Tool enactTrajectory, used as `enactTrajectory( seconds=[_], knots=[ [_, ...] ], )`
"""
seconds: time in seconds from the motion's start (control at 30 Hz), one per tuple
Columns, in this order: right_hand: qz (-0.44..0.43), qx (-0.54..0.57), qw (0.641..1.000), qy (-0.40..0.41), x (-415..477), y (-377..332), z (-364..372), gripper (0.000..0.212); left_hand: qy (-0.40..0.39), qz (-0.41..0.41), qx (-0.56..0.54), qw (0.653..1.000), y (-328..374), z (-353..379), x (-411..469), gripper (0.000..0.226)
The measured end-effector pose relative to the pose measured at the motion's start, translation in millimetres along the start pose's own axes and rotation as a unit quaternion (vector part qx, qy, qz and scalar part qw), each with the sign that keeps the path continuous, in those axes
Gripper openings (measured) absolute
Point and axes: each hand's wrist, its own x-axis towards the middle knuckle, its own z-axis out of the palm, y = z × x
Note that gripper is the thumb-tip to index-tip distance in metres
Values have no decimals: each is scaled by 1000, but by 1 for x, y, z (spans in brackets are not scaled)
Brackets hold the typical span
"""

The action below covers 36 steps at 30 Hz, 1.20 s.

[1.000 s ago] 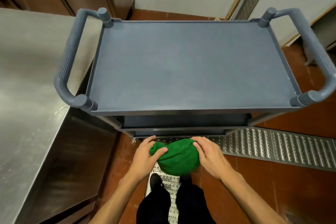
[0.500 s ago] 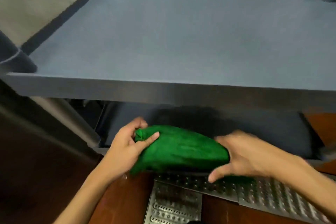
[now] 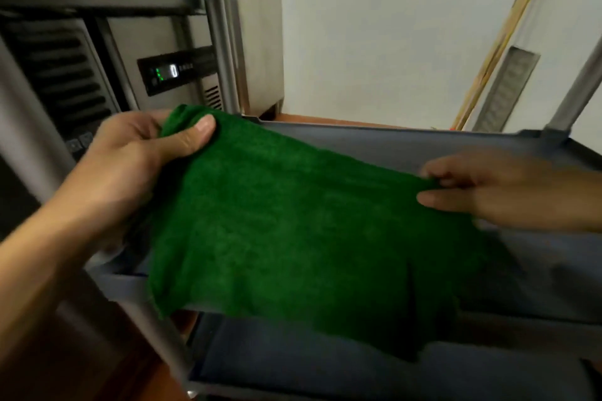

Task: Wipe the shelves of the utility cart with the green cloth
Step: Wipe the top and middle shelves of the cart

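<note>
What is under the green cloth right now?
The cart's middle shelf: the cloth is spread over it, held by the left hand and right hand. Its front edge hangs past the rim, above the bottom shelf. The shelf surface beneath is covered, so unseen.

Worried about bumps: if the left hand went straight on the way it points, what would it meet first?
Probably the cart's back-left post, just beyond the left hand gripping the green cloth; depth is unclear, so it might slip past it.

Commercial kitchen: s/s fridge unit [image 3: 143, 39] w/ digital display [image 3: 174, 71], vent louvres [image 3: 62, 75].
</note>
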Motion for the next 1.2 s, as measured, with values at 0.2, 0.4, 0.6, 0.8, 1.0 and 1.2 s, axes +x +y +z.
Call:
enactTrajectory(
  seconds=[0.2, 0.4, 0.6, 0.8, 1.0, 1.2],
  knots=[
    [48, 49, 986, 152, 82, 6, -64, 32, 14, 12, 84, 996, 18, -4, 63, 12],
    [9, 36, 934, 355, 189, 2, -110, 25, 101, 21, 62, 993, 25, 6, 190, 47],
    [-38, -39, 919, 390, 257, 28, -36, 26, 145, 97, 358, 917, -56, -5, 245, 28],
    [-50, -151, 984, 76, 273, 64, 45, 55, -28, -16, 613, 790, -143, -21, 213, 45],
    [-25, -99, 993, 58, 273, 64, 47, 54, -98, 28, 595, 797, -149, -16, 217, 41],
    [-17, -68, 996, 57, 262, 62, 50, 47, -101, 13, 606, 789, -148, -22, 208, 33]
  ],
)
